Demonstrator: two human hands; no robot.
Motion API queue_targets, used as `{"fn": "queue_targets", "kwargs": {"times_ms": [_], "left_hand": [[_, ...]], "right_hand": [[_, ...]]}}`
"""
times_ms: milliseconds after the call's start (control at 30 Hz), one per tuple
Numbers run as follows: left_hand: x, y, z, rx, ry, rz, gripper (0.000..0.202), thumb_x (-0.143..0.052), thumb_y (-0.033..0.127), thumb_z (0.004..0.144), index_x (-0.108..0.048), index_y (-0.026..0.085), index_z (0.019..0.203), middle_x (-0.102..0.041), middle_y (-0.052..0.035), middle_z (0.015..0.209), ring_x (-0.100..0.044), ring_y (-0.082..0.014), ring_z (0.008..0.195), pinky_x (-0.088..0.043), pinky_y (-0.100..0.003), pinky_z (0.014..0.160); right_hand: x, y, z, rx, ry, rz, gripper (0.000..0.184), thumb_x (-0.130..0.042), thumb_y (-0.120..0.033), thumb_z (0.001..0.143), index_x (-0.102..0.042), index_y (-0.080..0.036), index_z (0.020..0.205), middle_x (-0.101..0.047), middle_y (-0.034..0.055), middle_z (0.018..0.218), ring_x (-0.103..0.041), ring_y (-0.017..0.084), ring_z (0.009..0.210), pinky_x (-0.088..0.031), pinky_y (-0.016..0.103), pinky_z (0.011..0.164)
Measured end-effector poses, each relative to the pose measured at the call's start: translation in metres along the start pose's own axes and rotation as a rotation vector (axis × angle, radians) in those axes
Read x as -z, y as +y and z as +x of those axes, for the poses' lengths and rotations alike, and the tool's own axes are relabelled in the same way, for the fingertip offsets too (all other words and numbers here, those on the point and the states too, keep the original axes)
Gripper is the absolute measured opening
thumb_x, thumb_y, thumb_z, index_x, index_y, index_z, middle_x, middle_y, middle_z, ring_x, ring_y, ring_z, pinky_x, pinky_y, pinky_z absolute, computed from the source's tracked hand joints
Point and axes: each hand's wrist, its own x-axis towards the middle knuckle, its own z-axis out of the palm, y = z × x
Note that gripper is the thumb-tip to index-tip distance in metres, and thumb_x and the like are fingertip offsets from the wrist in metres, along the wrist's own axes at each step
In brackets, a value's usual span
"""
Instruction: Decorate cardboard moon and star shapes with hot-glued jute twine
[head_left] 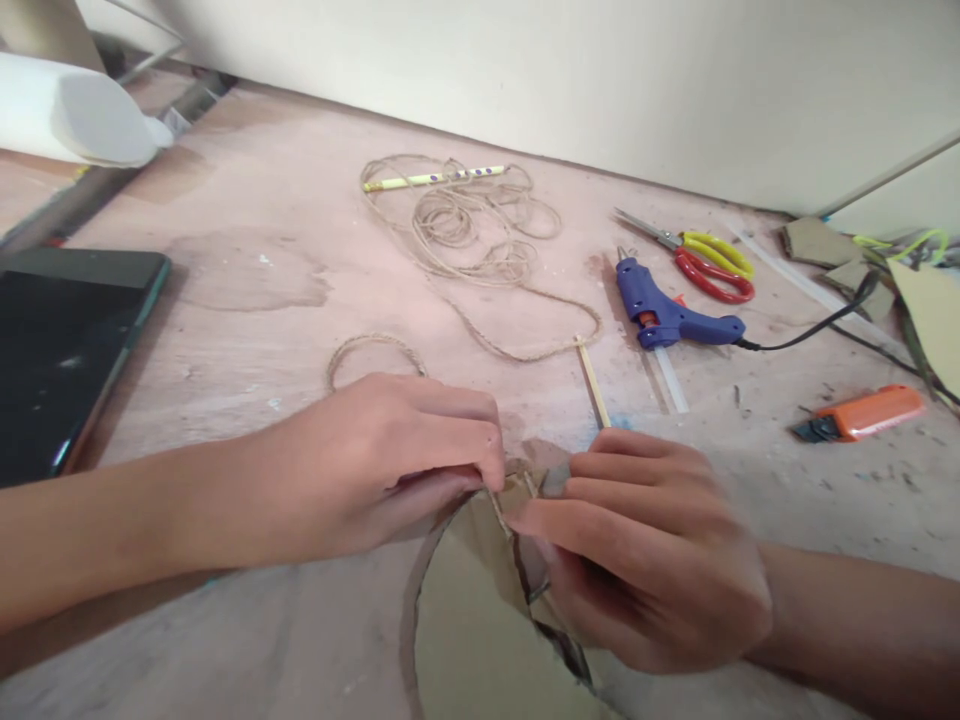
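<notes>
A round piece of cardboard (472, 630) lies before me, with folded cardboard along its right edge. A strand of jute twine (499, 512) runs along that edge at the top. My left hand (420, 440) is closed, its fingertips pinching the twine. My right hand (652, 560) is closed too, its fingertips on the twine at the cardboard edge; its palm side is hidden. A thin pale stick (592, 382) reaches up from behind the right fingers; I cannot tell whether they hold it. A twine loop (375, 342) shows behind my left hand.
Tangled twine (450, 225) lies around a pale pencil (435, 179). On the right are a blue glue gun (660, 305) with its cord, scissors (712, 262), an orange cutter (874, 412) and cardboard scraps (817, 243). A dark tablet (67, 350) and white bottle (82, 110) are left.
</notes>
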Motion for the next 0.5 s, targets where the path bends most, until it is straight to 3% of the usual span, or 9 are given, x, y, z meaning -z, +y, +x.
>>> {"fn": "queue_targets", "kwargs": {"times_ms": [267, 500], "left_hand": [[-0.0003, 0.0000, 0.0010, -0.006, 0.002, 0.038, 0.027, -0.060, 0.005, 0.127, -0.074, 0.025, 0.116, -0.085, -0.0006, 0.106, -0.081, -0.0153, 0.093, -0.055, -0.024, 0.078], [-0.0015, -0.0008, -0.0012, -0.004, 0.001, 0.025, 0.024, -0.062, 0.008, 0.128, -0.074, 0.025, 0.117, -0.085, -0.0006, 0.106, -0.080, -0.0151, 0.092, -0.055, -0.025, 0.078]], "right_hand": [[-0.0028, -0.0016, 0.0030, 0.017, -0.008, -0.009, 0.022, -0.068, -0.005, 0.100, -0.075, -0.023, 0.109, -0.069, -0.0077, 0.074, -0.057, 0.015, 0.063, -0.039, 0.040, 0.063], [0.0015, -0.0027, 0.0047, 0.047, -0.043, -0.053, 0.019, -0.068, -0.009, 0.108, -0.075, -0.024, 0.098, -0.065, -0.0067, 0.072, -0.055, 0.016, 0.063, -0.037, 0.042, 0.063]]}}
